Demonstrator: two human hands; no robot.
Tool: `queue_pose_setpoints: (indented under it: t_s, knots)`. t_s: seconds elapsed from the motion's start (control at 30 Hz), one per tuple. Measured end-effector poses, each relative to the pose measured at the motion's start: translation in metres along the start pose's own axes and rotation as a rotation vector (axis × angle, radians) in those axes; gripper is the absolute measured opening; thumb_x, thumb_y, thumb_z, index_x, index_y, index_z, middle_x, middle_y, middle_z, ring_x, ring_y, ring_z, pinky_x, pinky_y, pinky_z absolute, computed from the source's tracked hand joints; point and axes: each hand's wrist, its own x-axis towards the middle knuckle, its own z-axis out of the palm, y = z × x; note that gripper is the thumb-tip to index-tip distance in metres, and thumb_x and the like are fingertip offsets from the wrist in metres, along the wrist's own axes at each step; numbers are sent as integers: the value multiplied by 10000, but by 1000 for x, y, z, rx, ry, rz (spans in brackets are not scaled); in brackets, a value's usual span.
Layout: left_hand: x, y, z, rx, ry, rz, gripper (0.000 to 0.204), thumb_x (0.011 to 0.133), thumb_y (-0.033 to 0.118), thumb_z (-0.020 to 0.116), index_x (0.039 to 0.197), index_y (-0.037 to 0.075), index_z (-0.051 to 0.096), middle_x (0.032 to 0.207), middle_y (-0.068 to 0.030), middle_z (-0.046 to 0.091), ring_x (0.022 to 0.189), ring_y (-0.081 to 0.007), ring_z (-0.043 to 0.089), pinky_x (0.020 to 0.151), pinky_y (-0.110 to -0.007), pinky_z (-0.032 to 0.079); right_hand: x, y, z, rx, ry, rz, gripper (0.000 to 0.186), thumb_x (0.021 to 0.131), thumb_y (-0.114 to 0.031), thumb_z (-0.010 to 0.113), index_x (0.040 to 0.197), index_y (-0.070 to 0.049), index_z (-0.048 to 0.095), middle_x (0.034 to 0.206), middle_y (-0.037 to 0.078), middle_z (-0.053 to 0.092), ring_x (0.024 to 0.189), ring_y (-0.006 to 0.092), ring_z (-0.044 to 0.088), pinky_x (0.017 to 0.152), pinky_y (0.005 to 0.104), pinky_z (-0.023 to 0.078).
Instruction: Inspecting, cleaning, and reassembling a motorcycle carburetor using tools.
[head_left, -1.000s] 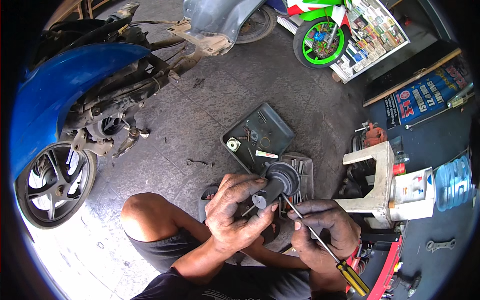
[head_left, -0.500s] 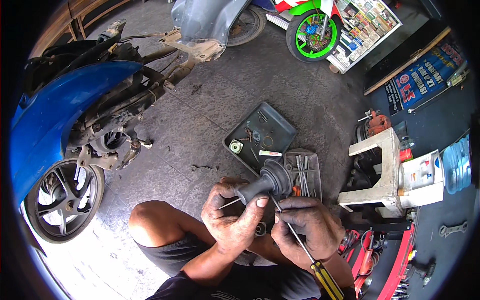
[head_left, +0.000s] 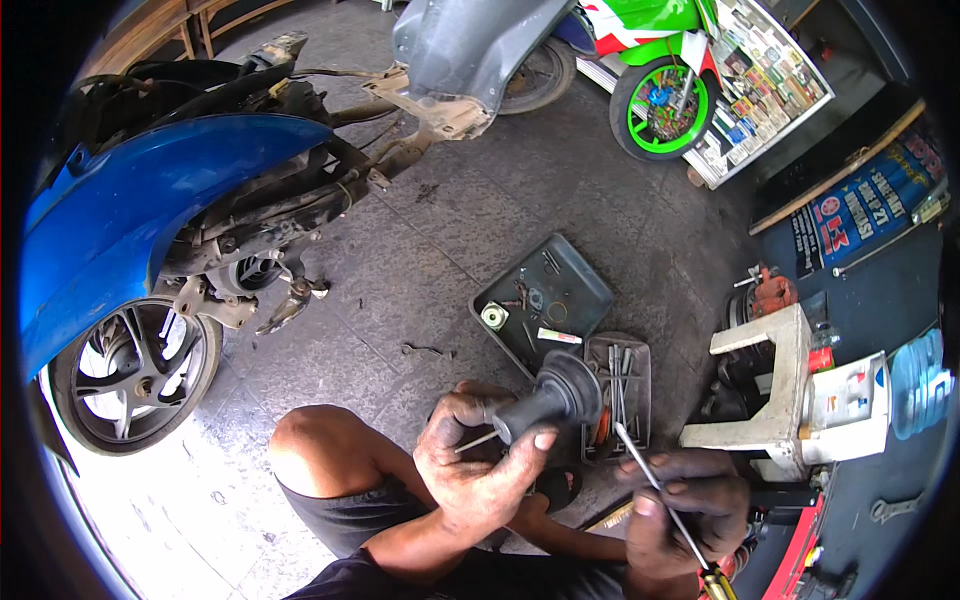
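My left hand [head_left: 480,465] grips a dark cylindrical part [head_left: 530,410] with a wide ribbed black disc [head_left: 570,385] at its upper right end; a thin pale rod pokes out to its lower left. My right hand [head_left: 690,510] is closed on a slim screwdriver [head_left: 650,470] with a yellow-and-black handle, its tip just right of and below the disc, apart from it. Beyond both hands lie a dark tray [head_left: 540,250] with small metal parts, a ring and a white tube, and a narrower bin [head_left: 615,370] of long tools.
A blue scooter body [head_left: 120,220] stands at left, a green motorbike [head_left: 650,110] and display case at back. At right are a pale stool [head_left: 750,430], a water jug [head_left: 920,385], red tool storage [head_left: 795,560] and a wrench [head_left: 890,508]. My bent knee [head_left: 315,445] is below left.
My right hand and screwdriver have moved right and down, drawing the tip away from the part. My left hand still holds the part, turned a little since a second ago.
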Motion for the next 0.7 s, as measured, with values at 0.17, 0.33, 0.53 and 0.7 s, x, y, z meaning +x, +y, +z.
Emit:
queue_pose_setpoints:
  t_s: [0.17, 0.33, 0.53, 0.7]
  knots:
    - [1, 17, -2, 76, -136, 67, 361, 731, 50, 882, 906, 1, 570, 856, -169, 681, 776, -209, 644, 692, -333, 508, 3, 13, -24, -3, 73, 132, 267, 898, -127, 722, 938, -29, 477, 829, 151, 589, 629, 187, 633, 587, 312, 565]
    - [2, 16, -6, 52, -175, 162, 371, 738, 93, 891, 924, 2, 584, 854, -177, 694, 740, -197, 634, 701, -350, 487, -40, 140, -42, -133, -28, 711, 154, 889, -99, 707, 865, 20, 613, 698, 116, 674, 626, 170, 681, 561, 284, 526]
    - [5, 7, 2, 140, -145, -218, 288, 838, 194, 831, 886, 22, 604, 863, -72, 684, 772, -126, 626, 697, -282, 508, -160, 328, -92, -505, -439, 1405, 261, 854, -171, 720, 986, 50, 673, 875, 177, 718, 683, 254, 717, 547, 353, 558]
    - [-2, -42, -2, -558, -111, -776, 183, 907, 166, 756, 975, 30, 655, 880, -82, 703, 780, -170, 663, 770, -321, 535, -158, 320, -103, -865, -328, 936, 406, 834, -254, 779, 1055, 66, 660, 959, 249, 721, 941, 316, 720, 850, 431, 548]
